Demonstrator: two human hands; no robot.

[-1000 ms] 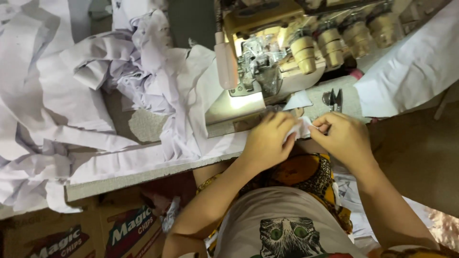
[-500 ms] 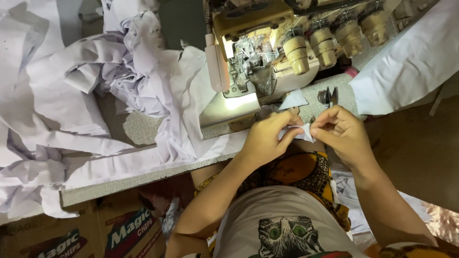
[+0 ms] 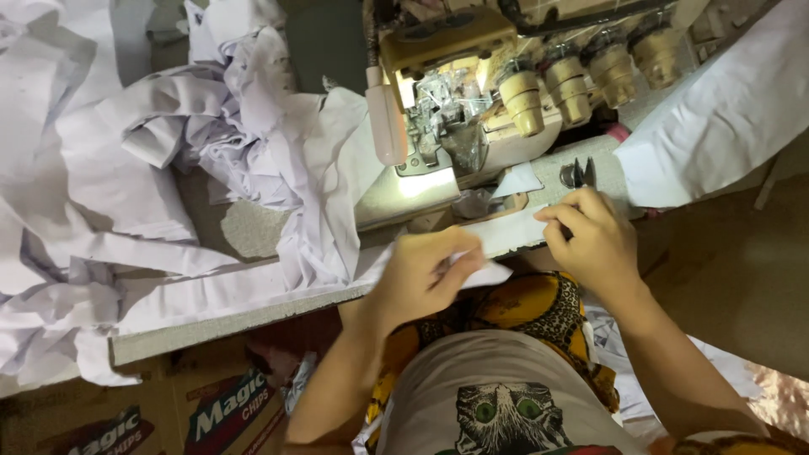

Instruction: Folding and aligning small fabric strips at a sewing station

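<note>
I am pinching the white fabric strip point(image 3: 506, 232) between both hands: left hand point(image 3: 425, 274) closed on its near end, right hand point(image 3: 590, 240) gripping the far end, long axis running hand to hand.

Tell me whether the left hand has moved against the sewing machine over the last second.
Yes. The left hand has slid left along the white strip, away from the right hand; it sat below the sewing machine bed's right end.
</note>
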